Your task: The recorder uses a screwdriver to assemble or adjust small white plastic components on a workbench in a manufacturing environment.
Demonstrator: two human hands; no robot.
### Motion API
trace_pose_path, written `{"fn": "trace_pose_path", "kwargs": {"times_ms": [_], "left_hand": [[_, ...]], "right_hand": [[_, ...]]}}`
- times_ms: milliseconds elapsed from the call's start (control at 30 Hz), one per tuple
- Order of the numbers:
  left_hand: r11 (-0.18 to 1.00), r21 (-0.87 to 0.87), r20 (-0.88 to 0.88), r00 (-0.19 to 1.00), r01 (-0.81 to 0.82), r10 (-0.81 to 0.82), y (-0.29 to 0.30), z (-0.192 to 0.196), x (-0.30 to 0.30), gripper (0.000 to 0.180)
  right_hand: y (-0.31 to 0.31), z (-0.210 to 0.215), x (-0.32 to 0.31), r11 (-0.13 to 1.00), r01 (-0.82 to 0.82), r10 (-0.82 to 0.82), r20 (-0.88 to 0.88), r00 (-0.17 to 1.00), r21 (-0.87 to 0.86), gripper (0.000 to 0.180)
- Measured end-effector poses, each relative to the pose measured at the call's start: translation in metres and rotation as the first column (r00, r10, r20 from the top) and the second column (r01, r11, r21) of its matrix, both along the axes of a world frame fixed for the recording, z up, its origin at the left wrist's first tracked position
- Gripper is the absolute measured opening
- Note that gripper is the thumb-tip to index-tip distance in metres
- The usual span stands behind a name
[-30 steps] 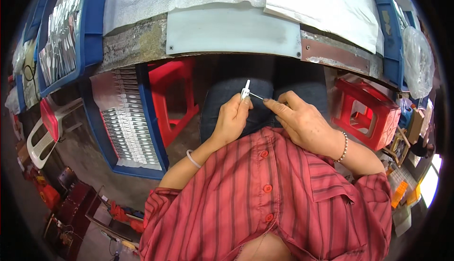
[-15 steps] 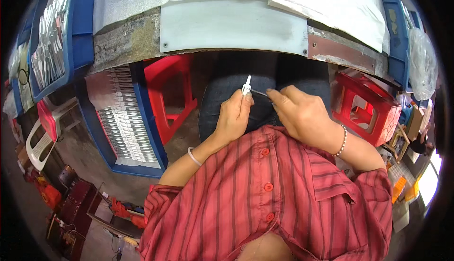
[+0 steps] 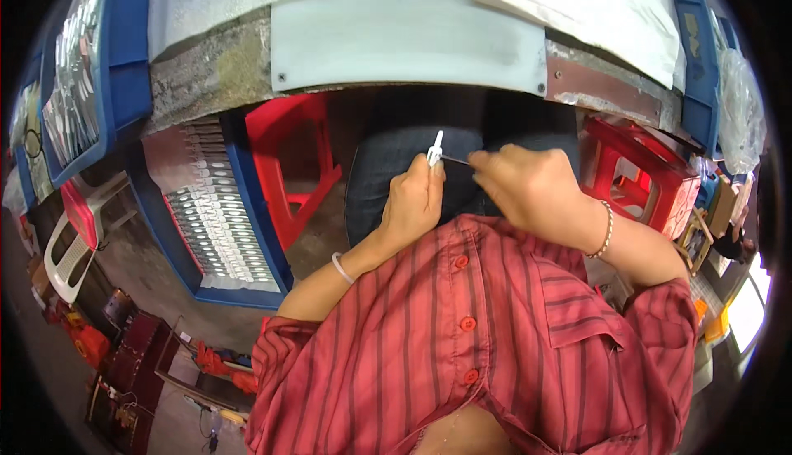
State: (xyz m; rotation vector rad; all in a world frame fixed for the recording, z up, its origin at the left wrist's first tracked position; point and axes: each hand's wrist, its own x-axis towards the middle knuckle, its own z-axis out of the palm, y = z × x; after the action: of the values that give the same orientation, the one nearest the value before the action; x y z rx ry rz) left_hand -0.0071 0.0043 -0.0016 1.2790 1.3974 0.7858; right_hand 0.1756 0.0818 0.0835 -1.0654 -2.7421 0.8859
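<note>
Above my lap, my left hand (image 3: 414, 201) is closed around a small white plastic piece (image 3: 436, 153). The piece has a narrow tip that sticks up past my thumb, and its lower part is hidden in my fingers. A thin dark rod-like tool (image 3: 456, 160) is pinched in my right hand (image 3: 535, 189). Its far end meets the side of the white piece, or lies right beside it. My right fingers cover the tool's other end.
A worktable with a pale plate (image 3: 404, 38) along its edge lies just beyond my hands. To the left stands a blue crate (image 3: 272, 240) of neatly stacked metal-looking pieces, beside a red stool (image 3: 318, 183). Another red stool (image 3: 672, 187) is at the right.
My right hand has moved slightly right and rolled over, with the tool still in it. My left hand and the white piece have shifted slightly right.
</note>
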Motion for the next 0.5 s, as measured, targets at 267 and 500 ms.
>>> {"fn": "trace_pose_path", "kwargs": {"times_ms": [267, 500], "left_hand": [[0.997, 0.054, -0.089, 0.994, -0.053, 0.057, 0.001, -0.014, 0.002, 0.019], [0.992, 0.123, -0.057, 0.998, -0.023, 0.03, 0.0, -0.012, 0.004, 0.016]], "right_hand": [[-0.003, -0.024, -0.005, 0.87, 0.309, -0.412, -0.222, 0.884, -0.385, 0.02], [0.004, -0.002, -0.007, 0.968, 0.091, -0.071, 0.093, 0.993, -0.235, 0.032]]}}
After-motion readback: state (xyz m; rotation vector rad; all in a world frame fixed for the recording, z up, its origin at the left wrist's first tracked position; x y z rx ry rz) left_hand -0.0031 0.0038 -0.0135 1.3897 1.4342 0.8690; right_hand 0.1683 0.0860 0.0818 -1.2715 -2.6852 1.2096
